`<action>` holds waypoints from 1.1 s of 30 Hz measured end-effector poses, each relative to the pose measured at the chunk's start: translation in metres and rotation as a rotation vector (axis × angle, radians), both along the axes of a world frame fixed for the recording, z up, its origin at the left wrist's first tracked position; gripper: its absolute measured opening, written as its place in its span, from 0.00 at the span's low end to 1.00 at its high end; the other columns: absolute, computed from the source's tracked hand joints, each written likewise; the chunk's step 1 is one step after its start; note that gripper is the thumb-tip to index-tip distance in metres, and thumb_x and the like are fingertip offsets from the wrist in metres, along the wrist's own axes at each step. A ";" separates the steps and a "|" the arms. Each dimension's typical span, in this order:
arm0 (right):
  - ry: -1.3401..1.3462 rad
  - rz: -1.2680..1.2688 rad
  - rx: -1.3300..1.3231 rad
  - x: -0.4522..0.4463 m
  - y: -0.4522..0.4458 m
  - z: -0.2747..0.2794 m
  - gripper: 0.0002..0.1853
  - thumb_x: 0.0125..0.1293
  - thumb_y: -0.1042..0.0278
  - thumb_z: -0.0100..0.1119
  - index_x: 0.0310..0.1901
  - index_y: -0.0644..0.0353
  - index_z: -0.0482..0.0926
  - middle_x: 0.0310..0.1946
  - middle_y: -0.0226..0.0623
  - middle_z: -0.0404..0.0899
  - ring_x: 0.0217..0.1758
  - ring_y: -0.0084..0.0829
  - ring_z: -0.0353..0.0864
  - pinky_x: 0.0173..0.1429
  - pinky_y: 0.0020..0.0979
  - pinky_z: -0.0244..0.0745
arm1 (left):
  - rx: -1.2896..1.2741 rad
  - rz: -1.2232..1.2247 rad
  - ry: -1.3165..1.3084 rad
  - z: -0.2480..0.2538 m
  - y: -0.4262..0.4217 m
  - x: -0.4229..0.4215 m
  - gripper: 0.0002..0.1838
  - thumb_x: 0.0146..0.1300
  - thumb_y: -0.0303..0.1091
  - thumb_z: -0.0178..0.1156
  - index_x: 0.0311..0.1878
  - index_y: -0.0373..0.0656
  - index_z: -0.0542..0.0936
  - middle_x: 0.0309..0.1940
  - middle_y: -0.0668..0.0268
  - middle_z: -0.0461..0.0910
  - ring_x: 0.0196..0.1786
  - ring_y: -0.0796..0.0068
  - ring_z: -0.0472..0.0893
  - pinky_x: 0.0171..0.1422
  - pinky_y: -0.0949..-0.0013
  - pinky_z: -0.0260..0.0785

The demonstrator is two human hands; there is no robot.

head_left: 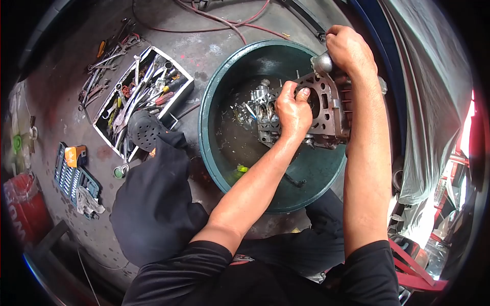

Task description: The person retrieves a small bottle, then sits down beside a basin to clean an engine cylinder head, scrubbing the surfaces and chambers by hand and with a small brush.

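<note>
A metal engine block (332, 99) rests tilted in a large green tub (206, 130), its upper right part rising over the rim. My left hand (294, 113) is closed on the block, fingers curled at the edge of a cylinder bore. Above the block's far end, my right hand (351, 53) is wrapped round something whose grip is hidden. A silver rounded metal piece (322, 64) sticks out just below that fist, close against the block. More metal engine parts (262, 97) lie by the block's left end, above dark liquid (229, 140).
Left of the tub stands a white-edged box (188, 76) heaped with wrenches and other tools. Loose wrenches (97, 76) lie beyond it. An open socket set (71, 176) sits farther left. A red hose (224, 23) crosses the floor behind; a grey cover (429, 102) hangs at right.
</note>
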State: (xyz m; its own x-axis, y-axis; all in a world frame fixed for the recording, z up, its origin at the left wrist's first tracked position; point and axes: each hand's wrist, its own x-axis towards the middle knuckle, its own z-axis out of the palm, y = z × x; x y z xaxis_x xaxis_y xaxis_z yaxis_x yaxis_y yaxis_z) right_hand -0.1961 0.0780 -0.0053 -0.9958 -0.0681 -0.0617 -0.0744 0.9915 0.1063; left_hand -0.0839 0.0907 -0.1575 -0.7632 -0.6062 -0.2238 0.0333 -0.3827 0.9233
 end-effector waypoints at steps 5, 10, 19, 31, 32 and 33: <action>-0.014 -0.004 -0.087 -0.003 0.003 -0.002 0.18 0.63 0.65 0.46 0.51 0.49 0.82 0.47 0.40 0.84 0.52 0.38 0.84 0.58 0.41 0.76 | 0.023 -0.157 0.217 -0.004 -0.014 0.003 0.04 0.60 0.22 0.63 0.37 0.34 0.78 0.27 0.68 0.79 0.34 0.83 0.72 0.43 0.75 0.67; 0.062 0.083 0.054 -0.008 0.006 -0.007 0.19 0.63 0.67 0.45 0.52 0.49 0.82 0.47 0.41 0.84 0.45 0.39 0.86 0.54 0.40 0.78 | 0.075 -0.264 0.210 -0.009 -0.034 0.013 0.05 0.60 0.25 0.64 0.38 0.36 0.80 0.29 0.69 0.81 0.32 0.83 0.74 0.38 0.75 0.68; 0.061 0.080 0.015 -0.006 0.006 -0.006 0.18 0.63 0.66 0.45 0.50 0.52 0.82 0.44 0.43 0.85 0.42 0.40 0.86 0.53 0.41 0.78 | -0.057 -0.081 0.067 -0.014 -0.018 0.015 0.06 0.63 0.24 0.61 0.41 0.34 0.76 0.32 0.64 0.81 0.34 0.80 0.75 0.41 0.70 0.70; 0.008 0.004 -0.055 -0.002 0.003 -0.001 0.19 0.62 0.66 0.46 0.52 0.49 0.82 0.47 0.40 0.84 0.45 0.40 0.86 0.51 0.40 0.79 | -0.679 -0.058 0.156 -0.039 -0.031 0.018 0.07 0.58 0.26 0.62 0.36 0.38 0.74 0.30 0.55 0.78 0.36 0.50 0.79 0.40 0.54 0.71; 0.045 0.030 -0.021 -0.004 0.002 -0.002 0.19 0.62 0.66 0.46 0.52 0.49 0.82 0.47 0.40 0.84 0.45 0.40 0.86 0.51 0.40 0.79 | -0.726 -0.053 0.179 -0.037 -0.027 0.015 0.07 0.57 0.26 0.62 0.35 0.38 0.72 0.30 0.55 0.78 0.36 0.51 0.79 0.40 0.54 0.71; 0.072 0.052 0.020 -0.004 0.003 -0.004 0.19 0.62 0.65 0.46 0.52 0.49 0.82 0.47 0.40 0.84 0.45 0.40 0.86 0.51 0.40 0.79 | -0.722 -0.060 0.183 -0.038 -0.023 0.012 0.07 0.57 0.26 0.62 0.35 0.38 0.72 0.30 0.55 0.78 0.36 0.51 0.79 0.40 0.54 0.71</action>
State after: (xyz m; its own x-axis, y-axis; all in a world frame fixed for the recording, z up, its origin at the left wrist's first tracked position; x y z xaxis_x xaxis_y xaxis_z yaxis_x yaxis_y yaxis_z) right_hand -0.1998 0.0815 -0.0091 -0.9928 -0.1196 0.0076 -0.1176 0.9841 0.1328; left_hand -0.0718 0.0680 -0.1953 -0.7865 -0.5100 0.3483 0.2090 0.3109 0.9272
